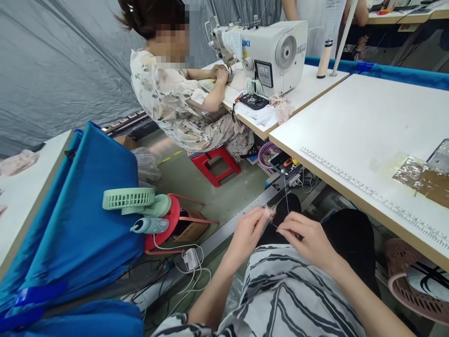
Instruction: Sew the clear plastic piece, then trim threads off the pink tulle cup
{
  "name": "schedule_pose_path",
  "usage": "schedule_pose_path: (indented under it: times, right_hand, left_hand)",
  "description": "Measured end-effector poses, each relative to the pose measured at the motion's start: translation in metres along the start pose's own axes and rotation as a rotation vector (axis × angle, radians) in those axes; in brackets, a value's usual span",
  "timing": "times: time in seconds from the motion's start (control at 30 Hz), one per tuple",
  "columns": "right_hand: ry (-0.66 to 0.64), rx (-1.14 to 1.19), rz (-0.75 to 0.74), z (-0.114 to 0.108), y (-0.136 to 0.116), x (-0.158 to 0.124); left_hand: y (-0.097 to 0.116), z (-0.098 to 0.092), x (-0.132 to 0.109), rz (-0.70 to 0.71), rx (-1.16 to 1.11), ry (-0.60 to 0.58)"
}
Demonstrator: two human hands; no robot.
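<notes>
Above my lap, my left hand [247,232] pinches a small tangle of pale thread [269,212] between thumb and fingertips. Just to its right, my right hand [305,234] is closed in a pinch near a thin strand; what lies between its fingertips is too small to make out. The two hands are close together but apart. A thin dark line rises from near my right fingertips toward the table's underside. The white table [372,126] with a printed ruler along its edge stands ahead and to the right of my hands.
A person in a floral dress works at a white sewing machine [289,56] ahead. A red stool [171,220] at the left holds a green fan [129,198] and a bottle [150,225]. White cables [196,276] lie below. A pink basket [403,267] stands at the lower right.
</notes>
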State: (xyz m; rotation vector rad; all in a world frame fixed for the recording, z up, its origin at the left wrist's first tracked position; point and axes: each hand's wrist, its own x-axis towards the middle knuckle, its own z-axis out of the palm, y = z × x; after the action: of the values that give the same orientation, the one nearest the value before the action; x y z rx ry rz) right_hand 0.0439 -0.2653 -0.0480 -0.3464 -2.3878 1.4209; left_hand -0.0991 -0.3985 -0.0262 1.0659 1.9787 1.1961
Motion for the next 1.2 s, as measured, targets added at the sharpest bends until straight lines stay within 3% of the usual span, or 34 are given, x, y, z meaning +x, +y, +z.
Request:
schedule_pose_path:
  times: [0.03,0.1,0.13,0.17,0.2,0.27,0.3,0.33,0.37,0.43,0.47,0.5,0.53,0.57,0.6,0.63,0.67,0.7,0.73,0.77,0.8,0.87,0.9,0.93,0.97,1.0,1.03,1.07,1.1,1.17,1.2]
  right_hand:
    - [0.02,-0.051,-0.05,-0.002,0.0,0.002]
    - [0.053,-0.127,-0.128,-0.004,0.001,0.007]
    - [0.062,-0.146,-0.146,-0.004,0.002,0.01]
    - [0.062,-0.161,-0.161,-0.002,0.003,0.012]
    - [0.056,-0.175,-0.176,0.0,0.003,0.015]
    - [0.058,-0.198,-0.204,0.005,0.004,0.019]
    - [0.069,-0.208,-0.211,0.007,0.005,0.02]
    - [0.084,-0.217,-0.215,0.008,0.005,0.022]
    - [0.097,-0.224,-0.22,0.009,0.006,0.023]
    - [0.104,-0.234,-0.239,0.011,0.008,0.026]
    - [0.098,-0.24,-0.252,0.012,0.009,0.027]
    - [0.091,-0.246,-0.265,0.013,0.009,0.028]
    - [0.086,-0.253,-0.274,0.014,0.01,0.029]
    - [0.087,-0.26,-0.279,0.016,0.011,0.029]
    - [0.092,-0.266,-0.281,0.017,0.011,0.03]
    - [0.098,-0.271,-0.281,0.017,0.012,0.031]
    - [0.102,-0.273,-0.282,0.017,0.013,0.031]
    - [0.103,-0.274,-0.286,0.018,0.014,0.032]
    - [0.099,-0.275,-0.292,0.018,0.015,0.033]
    - [0.094,-0.276,-0.298,0.018,0.015,0.034]
    - [0.089,-0.278,-0.303,0.018,0.016,0.035]
    - [0.086,-0.282,-0.308,0.018,0.016,0.037]
    - [0.089,-0.283,-0.308,0.017,0.016,0.038]
    - [0.095,-0.284,-0.305,0.017,0.016,0.04]
    - [0.101,-0.283,-0.303,0.017,0.016,0.041]
    - [0.105,-0.281,-0.3,0.017,0.017,0.042]
    - [0.108,-0.28,-0.297,0.017,0.017,0.042]
    - [0.107,-0.279,-0.294,0.018,0.018,0.043]
    - [0.104,-0.278,-0.291,0.019,0.018,0.043]
    - [0.097,-0.277,-0.287,0.02,0.02,0.042]
    - [0.098,-0.276,-0.285,0.021,0.022,0.041]
  left_hand:
    - [-0.002,-0.004,0.0,-0.017,0.01,-0.151]
    - [-0.008,-0.009,0.0,-0.044,-0.246,-0.489]
    - [-0.01,-0.009,0.0,-0.03,-0.45,-0.541]
    - [-0.012,-0.009,0.002,-0.003,-0.627,-0.483]
    - [-0.012,-0.009,0.004,0.028,-0.705,-0.338]
    - [-0.013,-0.011,0.007,0.064,-0.48,0.012]
    - [-0.012,-0.012,0.008,0.053,-0.268,0.07]
    - [-0.012,-0.014,0.009,0.027,-0.095,-0.011]
    - [-0.012,-0.016,0.009,-0.003,-0.028,-0.191]
    - [-0.014,-0.02,0.007,-0.032,-0.259,-0.525]
    - [-0.016,-0.021,0.007,-0.027,-0.428,-0.534]
    - [-0.017,-0.021,0.007,-0.012,-0.514,-0.408]
    - [-0.018,-0.022,0.009,0.006,-0.484,-0.191]
    - [-0.02,-0.022,0.01,0.012,-0.33,-0.001]
    - [-0.021,-0.022,0.012,0.012,-0.142,0.066]
    - [-0.022,-0.022,0.013,0.005,0.007,-0.03]
    - [-0.023,-0.022,0.015,0.002,0.06,-0.249]
    - [-0.024,-0.022,0.016,0.008,-0.008,-0.496]
    - [-0.025,-0.021,0.018,0.021,-0.161,-0.659]
    - [-0.025,-0.02,0.019,0.034,-0.311,-0.67]
    - [-0.026,-0.02,0.021,0.041,-0.389,-0.517]
    - [-0.025,-0.022,0.026,0.035,-0.299,-0.081]
    - [-0.025,-0.023,0.028,0.022,-0.192,-0.015]
    - [-0.024,-0.025,0.03,0.003,-0.113,-0.113]
    - [-0.024,-0.026,0.031,-0.007,-0.108,-0.319]
    - [-0.023,-0.028,0.032,0.007,-0.2,-0.51]
    - [-0.023,-0.028,0.032,0.022,-0.336,-0.59]
    - [-0.024,-0.029,0.033,0.03,-0.446,-0.522]
    - [-0.024,-0.028,0.033,0.03,-0.492,-0.35]
    - [-0.025,-0.027,0.035,0.0,-0.357,-0.028]
    - [-0.026,-0.026,0.035,-0.025,-0.24,-0.045]
